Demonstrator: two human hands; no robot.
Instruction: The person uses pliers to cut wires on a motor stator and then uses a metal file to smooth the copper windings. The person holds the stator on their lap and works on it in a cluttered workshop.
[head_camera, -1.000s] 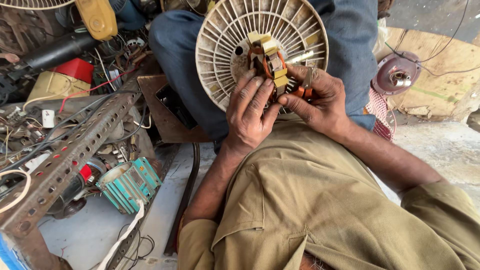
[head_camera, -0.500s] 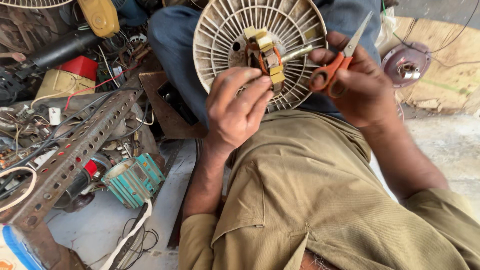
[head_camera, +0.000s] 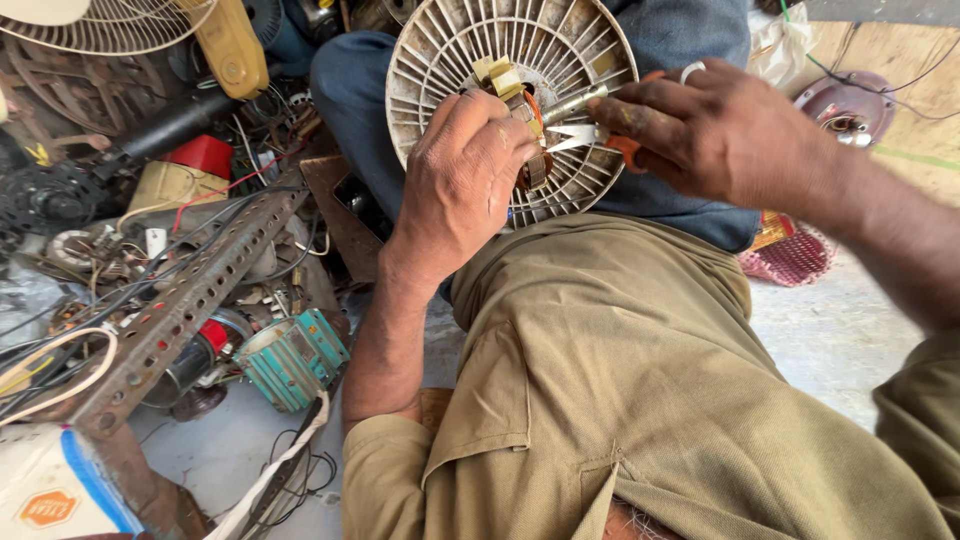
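The left hand (head_camera: 462, 185) grips the motor (head_camera: 515, 110) at the centre of the round slatted fan cover (head_camera: 450, 60), propped on the lap. The right hand (head_camera: 725, 130) clasps orange-handled scissors (head_camera: 595, 138), long axis level, tips pointing to nine o'clock at the motor.

I see a pale concrete floor (head_camera: 850, 330). On its left side lie a teal motor (head_camera: 293, 357), a perforated steel angle bar (head_camera: 185, 305) and tangled wires (head_camera: 300, 475).
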